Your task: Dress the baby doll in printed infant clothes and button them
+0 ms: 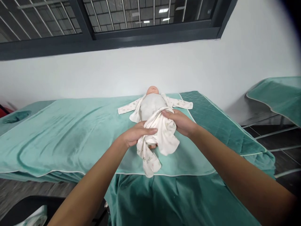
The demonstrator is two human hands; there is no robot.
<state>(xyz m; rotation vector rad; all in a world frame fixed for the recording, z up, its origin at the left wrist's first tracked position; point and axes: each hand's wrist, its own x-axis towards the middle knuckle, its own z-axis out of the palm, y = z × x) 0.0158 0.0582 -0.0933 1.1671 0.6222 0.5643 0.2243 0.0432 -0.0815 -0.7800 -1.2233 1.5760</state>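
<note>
A baby doll lies on its back on the bed, head toward the wall. Its printed white long-sleeved baby top is spread open with both sleeves stretched out, baring the pale grey torso. My left hand is closed on the near left side of gathered white baby pants, thumb on top. On their upper right edge, my right hand pinches the fabric. One printed leg of the pants hangs toward me. The cloth hides most of the doll's legs; a bit of skin-coloured foot shows beneath.
A light green sheet covers the bed, with a darker green quilted cover at right. Behind are a white wall and a barred window. Another green-covered bed stands right; a black chair is at lower left.
</note>
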